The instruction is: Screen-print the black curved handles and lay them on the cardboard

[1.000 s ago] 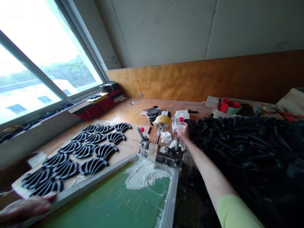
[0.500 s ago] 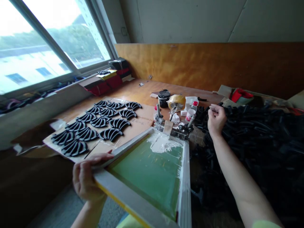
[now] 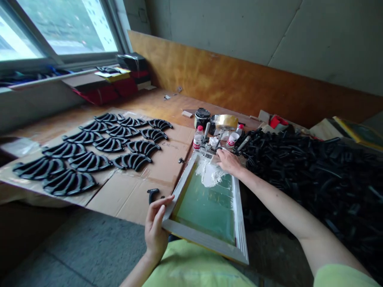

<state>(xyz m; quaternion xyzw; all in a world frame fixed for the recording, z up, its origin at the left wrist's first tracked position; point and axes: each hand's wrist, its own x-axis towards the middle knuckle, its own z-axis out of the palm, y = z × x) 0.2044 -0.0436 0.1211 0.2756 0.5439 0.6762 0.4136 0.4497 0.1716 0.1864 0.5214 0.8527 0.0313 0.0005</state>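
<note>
A framed green screen [image 3: 206,207] slants down toward me, with white paste [image 3: 209,172] smeared at its far end. My left hand [image 3: 157,225] grips the frame's near left corner, thumb and fingers around the edge. At the far end, my right hand [image 3: 229,161] is closed around something at the paste, by a metal clamp [image 3: 209,149]; its fingertips partly hide what it holds. Fan-shaped groups of black curved pieces [image 3: 89,159] lie in rows on cardboard [image 3: 172,159] to the left.
A large heap of black pieces [image 3: 305,175] fills the right side. Behind the frame stand a black tub [image 3: 202,117], a yellow tape roll [image 3: 226,121], a red-capped bottle [image 3: 198,137] and a white cup [image 3: 232,139]. Boxes [image 3: 101,89] sit by the window.
My right hand has moved left from above the heap to the frame's far end. The frame's near end is lower, with my left hand still on it. The view has shifted.
</note>
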